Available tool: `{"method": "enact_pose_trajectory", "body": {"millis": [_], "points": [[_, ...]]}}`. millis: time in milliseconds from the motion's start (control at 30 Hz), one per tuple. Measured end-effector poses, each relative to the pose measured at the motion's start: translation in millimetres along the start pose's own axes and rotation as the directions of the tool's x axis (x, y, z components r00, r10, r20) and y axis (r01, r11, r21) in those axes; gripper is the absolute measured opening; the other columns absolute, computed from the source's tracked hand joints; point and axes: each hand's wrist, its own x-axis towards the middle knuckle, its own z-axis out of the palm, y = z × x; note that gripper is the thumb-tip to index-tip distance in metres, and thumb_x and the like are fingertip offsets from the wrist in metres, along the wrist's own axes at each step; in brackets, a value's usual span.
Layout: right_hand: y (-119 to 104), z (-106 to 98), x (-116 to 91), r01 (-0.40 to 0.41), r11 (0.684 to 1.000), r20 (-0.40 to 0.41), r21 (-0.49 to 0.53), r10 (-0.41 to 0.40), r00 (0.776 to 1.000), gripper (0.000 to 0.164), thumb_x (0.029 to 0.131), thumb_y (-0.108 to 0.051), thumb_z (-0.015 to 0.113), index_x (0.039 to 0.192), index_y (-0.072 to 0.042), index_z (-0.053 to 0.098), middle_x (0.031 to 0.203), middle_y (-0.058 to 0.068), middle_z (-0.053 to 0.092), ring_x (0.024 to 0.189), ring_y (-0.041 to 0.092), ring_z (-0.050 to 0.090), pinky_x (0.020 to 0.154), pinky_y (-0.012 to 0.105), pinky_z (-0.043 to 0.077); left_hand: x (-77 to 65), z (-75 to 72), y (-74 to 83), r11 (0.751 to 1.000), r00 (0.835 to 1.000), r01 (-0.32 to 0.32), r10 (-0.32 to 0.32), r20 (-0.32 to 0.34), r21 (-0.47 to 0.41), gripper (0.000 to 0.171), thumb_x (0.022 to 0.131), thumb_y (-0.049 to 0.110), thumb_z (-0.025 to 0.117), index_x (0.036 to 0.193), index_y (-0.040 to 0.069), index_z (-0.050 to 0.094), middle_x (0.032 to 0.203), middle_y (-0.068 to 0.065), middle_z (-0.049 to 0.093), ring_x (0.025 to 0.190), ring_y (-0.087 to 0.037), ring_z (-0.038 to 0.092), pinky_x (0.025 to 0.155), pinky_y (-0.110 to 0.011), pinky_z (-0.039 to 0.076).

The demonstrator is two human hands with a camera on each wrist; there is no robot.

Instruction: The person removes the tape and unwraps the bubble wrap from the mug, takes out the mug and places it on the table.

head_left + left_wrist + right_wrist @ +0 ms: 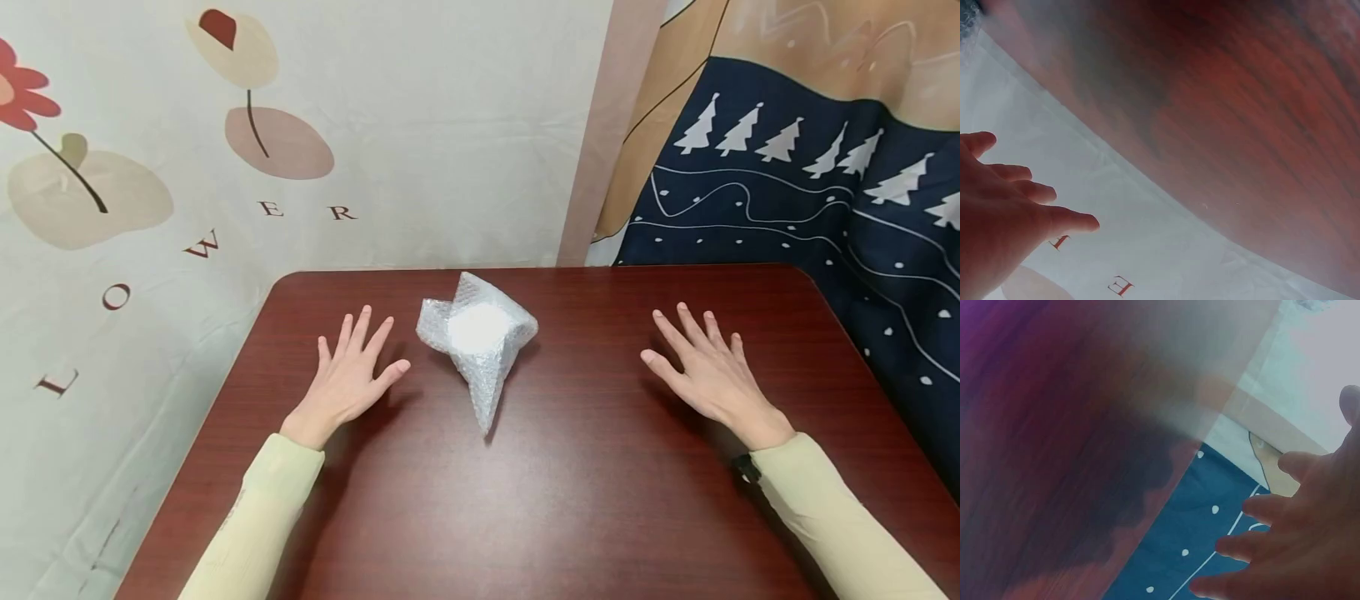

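A bundle of clear bubble wrap lies toward the back of the table, left of its middle. It has a bright glare on top and pointed ends, one aimed at the front; whatever may be inside cannot be made out. To its left is my left hand, fingers spread, holding nothing and apart from the bundle. My right hand, farther off to the right, also has its fingers spread and nothing in it. Both wrist views show the left hand and the right hand with straight fingers.
The dark red wooden table has rounded back corners. Behind it hangs a pale cloth printed with flowers and letters. At the right hangs a navy cloth with white trees. A dark band shows at the right wrist.
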Motion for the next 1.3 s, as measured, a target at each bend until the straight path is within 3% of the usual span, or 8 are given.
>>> {"method": "enact_pose_trajectory", "body": {"millis": [400, 533, 767, 900, 1300], "points": [[-13.0, 2.2, -0.7, 0.014, 0.998, -0.029, 0.057, -0.012, 0.999, 0.080, 0.103, -0.066, 0.042, 0.168, -0.025, 0.017, 0.172, 0.019, 0.006, 0.153, 0.056, 0.002, 0.109, 0.084, 0.001, 2.9, -2.4, 11.5, 0.998, 0.999, -0.033, 0.031, -0.044, -0.053, 0.082, 0.103, 0.064, 0.047, 0.167, 0.019, 0.021, 0.174, -0.013, 0.003, 0.158, -0.041, 0.001, 0.114, -0.079, 0.006], [-17.8, 3.5, 0.0, 0.015, 0.997, -0.035, 0.074, -0.012, 0.999, 0.080, 0.103, -0.066, 0.043, 0.168, -0.026, 0.017, 0.172, 0.018, 0.007, 0.153, 0.055, 0.003, 0.110, 0.083, 0.001, 5.0, -1.7, 14.2, 0.996, 0.995, -0.058, 0.051, -0.090, -0.075, 0.082, 0.103, 0.062, 0.050, 0.166, 0.017, 0.025, 0.174, -0.012, 0.008, 0.159, -0.038, 0.005, 0.117, -0.076, 0.009], [-30.7, 5.4, 4.1, 0.033, 0.994, -0.040, 0.104, -0.029, 0.999, 0.080, 0.102, -0.066, 0.045, 0.167, -0.027, 0.020, 0.173, 0.013, 0.008, 0.155, 0.050, 0.005, 0.114, 0.079, 0.006, 11.0, 1.4, 20.7, 0.981, 0.964, -0.155, 0.125, -0.233, -0.115, 0.078, 0.101, 0.055, 0.058, 0.163, 0.014, 0.034, 0.171, -0.009, 0.023, 0.157, -0.035, 0.021, 0.121, -0.065, 0.018], [-42.0, 8.3, 8.6, 0.063, 0.990, -0.048, 0.123, -0.058, 0.997, 0.079, 0.102, -0.066, 0.046, 0.167, -0.027, 0.022, 0.173, 0.012, 0.011, 0.156, 0.047, 0.007, 0.115, 0.078, 0.009, 15.5, 2.4, 26.3, 0.967, 0.951, -0.198, 0.149, -0.272, -0.162, 0.076, 0.102, 0.051, 0.060, 0.162, 0.012, 0.035, 0.170, -0.011, 0.027, 0.156, -0.035, 0.024, 0.122, -0.061, 0.022], [-87.0, 21.9, 20.2, 0.166, 0.971, -0.048, 0.174, -0.160, 0.986, 0.077, 0.102, -0.066, 0.045, 0.167, -0.030, 0.023, 0.173, 0.009, 0.014, 0.157, 0.043, 0.011, 0.119, 0.071, 0.014, 25.1, 6.1, 43.5, 0.935, 0.969, -0.177, 0.111, -0.219, -0.309, 0.075, 0.105, 0.051, 0.052, 0.165, 0.016, 0.027, 0.172, -0.001, 0.019, 0.156, -0.025, 0.024, 0.120, -0.057, 0.029]]}}
